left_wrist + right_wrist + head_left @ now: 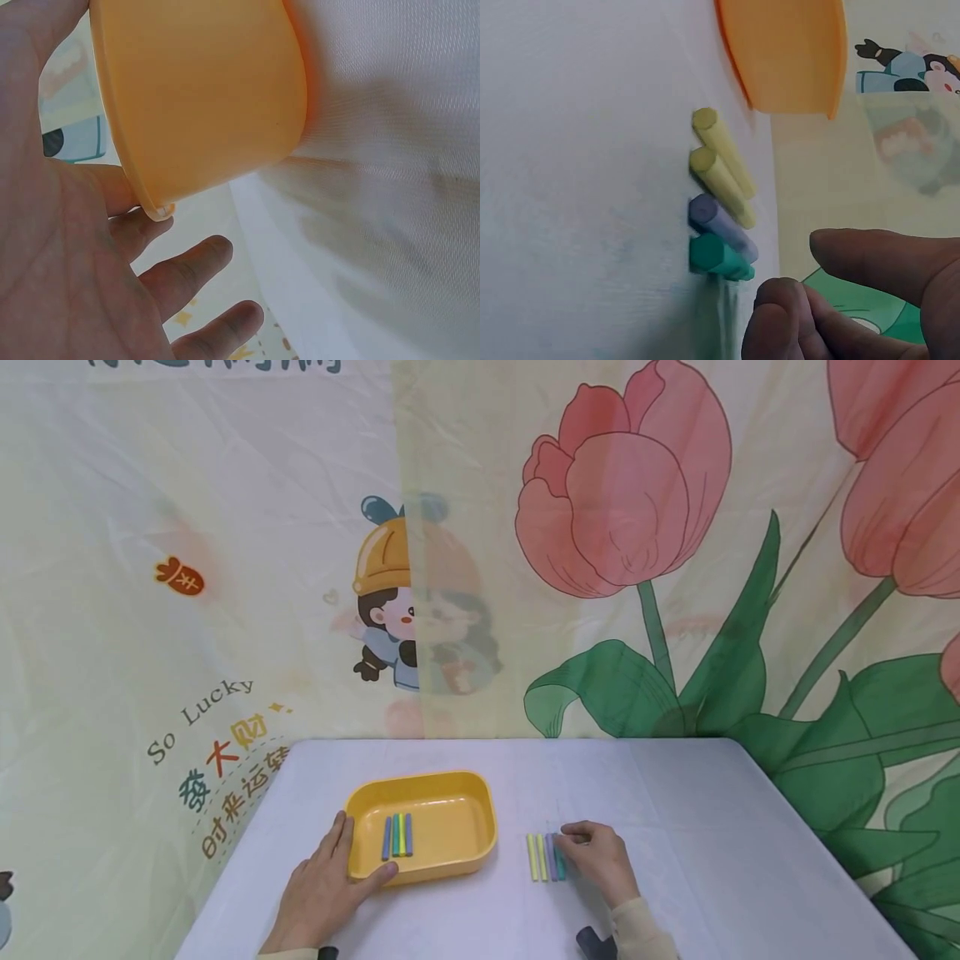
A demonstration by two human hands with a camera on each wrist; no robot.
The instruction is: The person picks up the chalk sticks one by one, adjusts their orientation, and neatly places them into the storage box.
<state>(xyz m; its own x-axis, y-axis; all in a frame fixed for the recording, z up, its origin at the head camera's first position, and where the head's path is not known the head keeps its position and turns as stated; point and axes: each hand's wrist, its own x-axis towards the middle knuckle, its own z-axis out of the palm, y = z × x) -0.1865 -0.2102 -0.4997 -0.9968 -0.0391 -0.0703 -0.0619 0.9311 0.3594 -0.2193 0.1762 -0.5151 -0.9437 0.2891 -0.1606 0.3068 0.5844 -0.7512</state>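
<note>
Head view: a person's left hand is resting against the near left corner of a yellow tray, the thumb lying along the tray's near wall and the fingers extending up its left wall; the left wrist view is showing the fingers nearly straight and spread beside the tray's rim, curled round nothing. Inside the tray, three chalk sticks, blue-grey, green-yellow and blue, are lying side by side near its left end. The tray is sitting on a white table, toward the near edge and left of centre. Just right of the tray, four loose chalk sticks are lying in a row parallel to one another: two yellow sticks, a purple stick and a green stick. The right hand is resting on the table at the right end of this row, its fingers curled loosely with the tips at the green stick; whether the tips are gripping that stick cannot be told. A printed floral backdrop is hanging behind the table's far edge.
</note>
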